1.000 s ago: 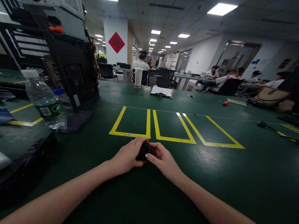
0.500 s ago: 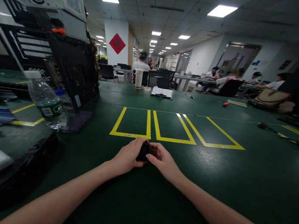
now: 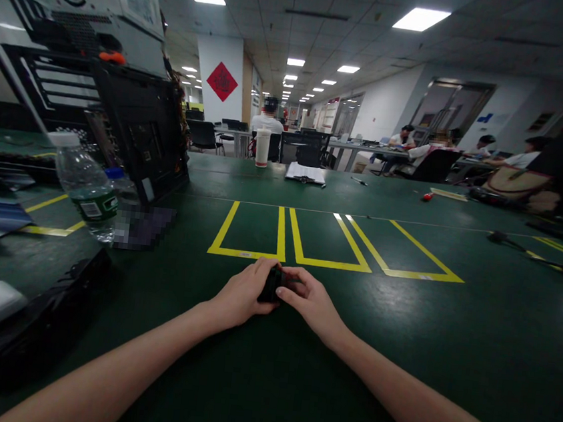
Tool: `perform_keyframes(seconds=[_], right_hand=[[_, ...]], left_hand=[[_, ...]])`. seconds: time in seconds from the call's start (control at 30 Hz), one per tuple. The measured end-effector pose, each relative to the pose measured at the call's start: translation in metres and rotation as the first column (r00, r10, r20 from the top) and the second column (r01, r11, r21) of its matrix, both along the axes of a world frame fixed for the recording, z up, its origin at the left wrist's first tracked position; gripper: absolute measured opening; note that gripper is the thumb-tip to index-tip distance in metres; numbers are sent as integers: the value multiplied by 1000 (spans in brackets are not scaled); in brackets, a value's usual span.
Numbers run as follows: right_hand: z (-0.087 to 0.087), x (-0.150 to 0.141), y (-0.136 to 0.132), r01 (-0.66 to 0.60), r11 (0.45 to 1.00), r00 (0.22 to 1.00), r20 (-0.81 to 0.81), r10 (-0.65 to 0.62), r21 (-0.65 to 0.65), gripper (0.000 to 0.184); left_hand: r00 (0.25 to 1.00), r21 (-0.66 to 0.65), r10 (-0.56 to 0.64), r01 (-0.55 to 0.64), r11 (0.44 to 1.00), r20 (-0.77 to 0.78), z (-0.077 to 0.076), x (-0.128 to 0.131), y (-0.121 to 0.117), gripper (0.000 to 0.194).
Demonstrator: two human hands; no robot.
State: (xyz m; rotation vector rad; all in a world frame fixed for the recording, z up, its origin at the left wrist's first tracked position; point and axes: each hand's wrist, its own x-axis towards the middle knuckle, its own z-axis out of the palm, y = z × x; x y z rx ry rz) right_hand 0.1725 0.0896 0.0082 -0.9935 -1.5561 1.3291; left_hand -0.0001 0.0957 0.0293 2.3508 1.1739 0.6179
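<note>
A small black object (image 3: 270, 286) sits between both my hands on the green table (image 3: 398, 344). My left hand (image 3: 241, 295) curls round its left side with the fingers closed on it. From the right, my right hand (image 3: 309, 302) pinches it with thumb and fingers. The hands rest just in front of the yellow taped rectangles (image 3: 331, 243). Most of the black object is hidden by my fingers.
An open computer case (image 3: 99, 78) stands at the left, with a water bottle (image 3: 87, 187) in front of it. A cup (image 3: 263, 147) and a clipboard (image 3: 304, 172) lie further back. People sit at desks in the background. Dark parts lie at the near left edge.
The hands stay together on the black object; the fingers shift only slightly. The view has drifted a little to the left.
</note>
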Motion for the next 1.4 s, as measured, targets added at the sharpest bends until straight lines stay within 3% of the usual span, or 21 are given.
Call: perform_keyframes(seconds=[0.27, 0.5, 0.97, 1.4], right_hand=[[6, -4, 6, 2, 986, 1000, -1, -3, -167, 34], [11, -4, 2, 36, 977, 999, 18, -33, -210, 34], [7, -7, -12, 37, 999, 999, 27, -37, 7, 21], [4, -8, -9, 17, 999, 1000, -3, -17, 50, 17]], left_hand=[[1000, 18, 1, -1, 1000, -27, 2, 1, -2, 54], [1000, 53, -7, 8, 999, -23, -4, 0, 1, 56], [1000, 27, -19, 20, 999, -5, -2, 0, -1, 54], [999, 60, -33, 33, 998, 12, -3, 0, -1, 56]])
